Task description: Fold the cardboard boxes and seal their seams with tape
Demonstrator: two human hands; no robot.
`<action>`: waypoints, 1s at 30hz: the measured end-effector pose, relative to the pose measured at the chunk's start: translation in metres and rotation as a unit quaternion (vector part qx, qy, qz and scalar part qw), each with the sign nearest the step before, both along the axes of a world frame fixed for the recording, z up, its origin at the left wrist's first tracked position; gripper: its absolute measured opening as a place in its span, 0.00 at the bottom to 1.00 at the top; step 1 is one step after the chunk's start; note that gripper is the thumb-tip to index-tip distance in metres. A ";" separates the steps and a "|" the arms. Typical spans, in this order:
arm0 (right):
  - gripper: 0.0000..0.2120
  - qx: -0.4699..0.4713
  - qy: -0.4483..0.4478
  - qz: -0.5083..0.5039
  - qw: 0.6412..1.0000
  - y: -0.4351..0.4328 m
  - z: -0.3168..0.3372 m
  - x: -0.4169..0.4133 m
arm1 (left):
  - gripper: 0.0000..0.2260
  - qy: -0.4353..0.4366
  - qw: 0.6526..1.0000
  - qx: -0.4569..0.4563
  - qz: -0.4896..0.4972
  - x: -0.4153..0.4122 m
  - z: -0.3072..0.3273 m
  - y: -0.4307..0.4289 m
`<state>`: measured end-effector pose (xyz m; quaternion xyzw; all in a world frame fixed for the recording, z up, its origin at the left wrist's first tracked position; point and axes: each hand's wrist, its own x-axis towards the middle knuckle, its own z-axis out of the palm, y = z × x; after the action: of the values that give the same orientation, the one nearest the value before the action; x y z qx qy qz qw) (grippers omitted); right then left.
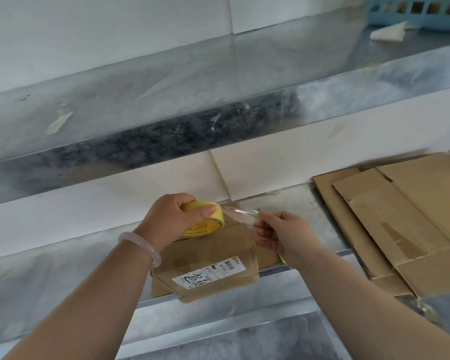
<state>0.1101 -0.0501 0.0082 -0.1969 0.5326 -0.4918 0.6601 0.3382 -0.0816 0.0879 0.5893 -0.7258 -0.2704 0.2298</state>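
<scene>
You see a matt brown cardboard box [213, 258], glossy clear tape [242, 213] off a yellow roll [205, 216], and a dull, scuffed metal worktop [63, 276].

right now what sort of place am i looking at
Probably a packing or shipping bench: a stack of flattened brown cardboard boxes lies on the grey metal shelf, and the left hand holds a yellow roll of clear tape over a small brown cardboard box with a white shipping label.

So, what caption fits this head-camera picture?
Left hand grips a yellow tape roll; right hand pinches its clear strip above a brown cardboard box.
</scene>
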 end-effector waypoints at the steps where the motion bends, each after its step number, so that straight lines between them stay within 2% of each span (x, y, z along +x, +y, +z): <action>1: 0.08 0.008 -0.013 0.005 1.000 -0.001 -0.004 0.004 | 0.19 -0.001 1.000 0.003 -0.003 -0.001 0.000 0.000; 5: 0.07 0.033 -0.026 0.015 0.999 -0.003 -0.015 0.013 | 0.15 0.003 1.000 0.013 -0.009 -0.003 0.000 -0.003; 16: 0.14 0.064 0.083 0.043 0.994 -0.003 -0.043 0.025 | 0.19 -0.001 1.000 0.028 -0.004 -0.001 -0.002 -0.007; 17: 0.17 0.067 0.086 0.036 0.993 -0.001 -0.045 0.027 | 0.19 -0.004 1.000 0.027 -0.007 -0.001 -0.003 -0.007; 20: 0.34 0.085 0.062 0.025 0.994 0.000 -0.053 0.030 | 0.22 -0.012 0.999 0.032 -0.013 0.000 -0.002 -0.006; 21: 0.35 0.087 0.053 0.027 0.994 0.000 -0.055 0.030 | 0.21 -0.010 0.999 0.036 -0.013 0.000 -0.002 -0.006; 24: 0.28 0.080 0.034 0.026 0.996 -0.002 -0.058 0.029 | 0.18 -0.006 0.999 0.037 -0.016 0.000 -0.003 -0.006; 27: 0.21 0.063 0.048 0.044 0.996 -0.003 -0.056 0.030 | 0.24 -0.002 0.999 0.036 -0.017 0.000 -0.003 -0.005; 30: 0.23 0.077 0.097 0.075 0.989 0.000 -0.050 0.025 | 0.29 -0.011 0.999 0.033 -0.020 0.001 -0.004 -0.006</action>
<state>0.1347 -0.0504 -0.0417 -0.2320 0.6142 -0.3766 0.6535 0.3388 -0.0878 0.0843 0.5850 -0.7307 -0.2918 0.1967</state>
